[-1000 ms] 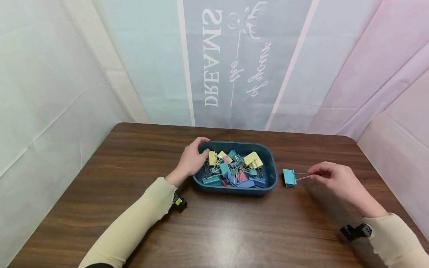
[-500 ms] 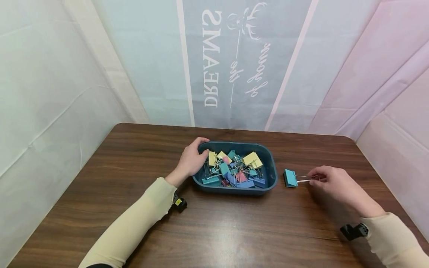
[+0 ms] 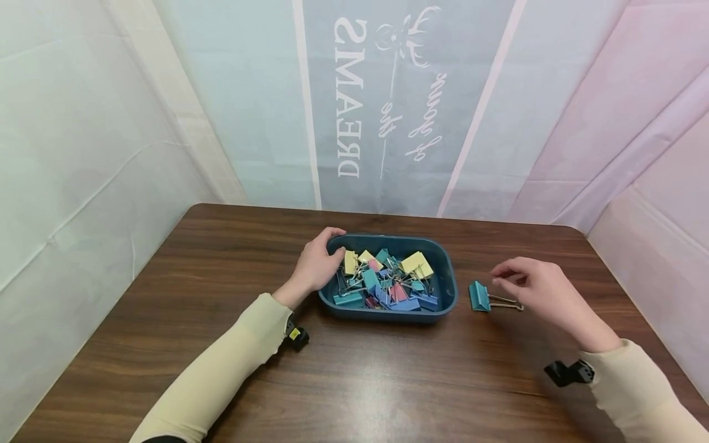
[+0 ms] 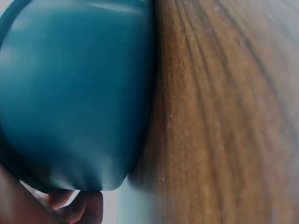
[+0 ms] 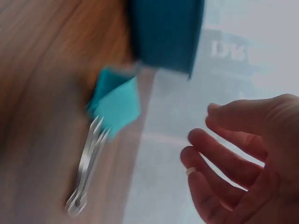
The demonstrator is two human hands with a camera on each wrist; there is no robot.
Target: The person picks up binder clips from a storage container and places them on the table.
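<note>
My left hand grips the left end of a dark teal plastic bin, thumb over the rim and fingers behind it. In the left wrist view the bin's outer wall fills much of the picture, with fingertips at its far side. Inside lie several binder clips in yellow, teal, blue and pink. To the bin's right, a teal binder clip lies on the table, its wire handles pointing right. My right hand hovers beside that clip, holding nothing, its fingers loosely bent and apart from the handles.
The brown wood-grain table has rounded far corners. Behind it hangs a pale blue-grey cloth with mirrored lettering. White sheets close in both sides.
My right hand has let go of the teal binder clip's handles, then risen slightly and shifted left. The clip stays on the table. The left hand and bin hold still.
</note>
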